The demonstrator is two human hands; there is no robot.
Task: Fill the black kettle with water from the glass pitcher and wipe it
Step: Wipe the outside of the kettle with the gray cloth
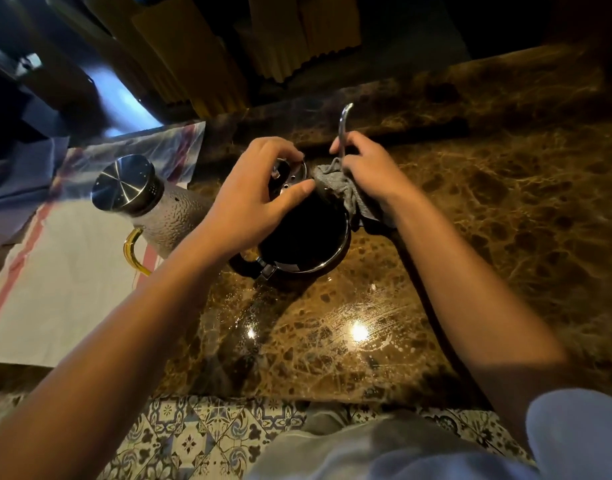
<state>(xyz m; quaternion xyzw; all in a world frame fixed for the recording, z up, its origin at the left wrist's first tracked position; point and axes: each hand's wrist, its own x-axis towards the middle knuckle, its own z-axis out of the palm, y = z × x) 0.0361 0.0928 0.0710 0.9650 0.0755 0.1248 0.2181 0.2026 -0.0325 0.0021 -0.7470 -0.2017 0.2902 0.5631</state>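
The black kettle (pixel 308 237) stands on the brown marble counter (pixel 488 202), its thin silver gooseneck spout (pixel 342 126) rising at the far side. My left hand (pixel 252 199) grips the kettle's silver lid (pixel 292 174) from above, thumb and fingers curled round its rim. My right hand (pixel 367 168) holds a grey cloth (pixel 346 192) pressed against the base of the spout and the kettle's far wall. The glass pitcher (pixel 152 202), textured with a steel cap and an amber handle, stands to the left of the kettle, apart from both hands.
A white towel with red stripes (pixel 55 282) lies under the pitcher on the left. Water drops and smears shine on the counter in front of the kettle. Yellow corrugated panels (pixel 200 64) stand behind the counter. Patterned floor tiles (pixel 193 438) show below the near edge.
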